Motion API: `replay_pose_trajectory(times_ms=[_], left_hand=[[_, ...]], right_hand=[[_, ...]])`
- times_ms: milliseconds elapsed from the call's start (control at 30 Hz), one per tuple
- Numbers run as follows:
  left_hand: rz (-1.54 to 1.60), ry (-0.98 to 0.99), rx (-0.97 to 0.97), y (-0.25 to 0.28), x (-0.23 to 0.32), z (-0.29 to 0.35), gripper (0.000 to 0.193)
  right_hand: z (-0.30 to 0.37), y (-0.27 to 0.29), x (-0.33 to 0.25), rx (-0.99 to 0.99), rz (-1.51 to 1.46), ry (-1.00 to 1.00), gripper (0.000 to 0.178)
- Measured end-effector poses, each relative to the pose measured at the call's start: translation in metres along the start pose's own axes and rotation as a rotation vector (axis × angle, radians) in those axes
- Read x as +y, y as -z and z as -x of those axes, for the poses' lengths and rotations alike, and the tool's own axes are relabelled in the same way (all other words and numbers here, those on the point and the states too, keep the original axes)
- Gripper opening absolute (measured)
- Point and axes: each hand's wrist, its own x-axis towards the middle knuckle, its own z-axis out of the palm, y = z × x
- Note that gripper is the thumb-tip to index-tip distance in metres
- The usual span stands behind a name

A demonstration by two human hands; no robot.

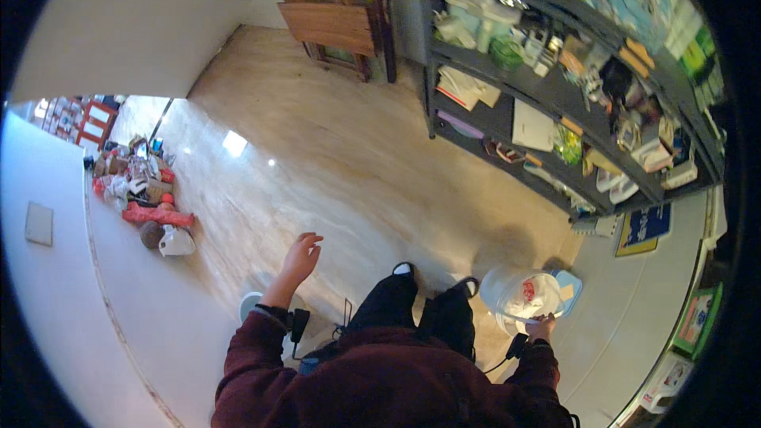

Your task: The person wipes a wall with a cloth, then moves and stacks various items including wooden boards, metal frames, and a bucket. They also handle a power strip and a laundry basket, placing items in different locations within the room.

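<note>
Fingers of the right hand grip the rim of a clear bin being carried; the left hand's fingers hang spread and empty, so the bin likely needs steadying next.

Tan floor bears a toy pile (left) and bucket.

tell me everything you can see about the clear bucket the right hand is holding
The clear bucket is a round, see-through plastic container, upright and open at the top. The right hand grips its near rim, carrying it above the pale floor beside the person's right leg. Inside lie crumpled white scraps and a red piece, like rubbish. A light blue flat part, perhaps a lid or dustpan, shows at its far right edge. Nothing else seems to touch it.
</note>
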Motion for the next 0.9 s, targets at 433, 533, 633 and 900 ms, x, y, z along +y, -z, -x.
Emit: replay_pose_trajectory(times_ms=[433, 533, 633, 900], left_hand=[[0.305, 0.334, 0.522, 0.014, -0.056, 0.195, 0.019], [0.406, 0.421, 0.647, 0.005, -0.059, 0.229, 0.02], [0.45, 0.378, 0.802, -0.001, -0.063, 0.261, 0.023], [0.908, 0.53, 1.064, 0.017, -0.076, 0.3, 0.025]], right_hand=[[0.043, -0.178, 0.079, -0.538, 0.856, 0.05, 0.019], [0.058, -0.219, 0.108, -0.573, 0.965, 0.119, 0.021], [0.088, -0.255, 0.126, -0.551, 1.145, 0.114, 0.025], [0.167, -0.319, 0.189, -0.73, 1.477, 0.335, 0.027]])
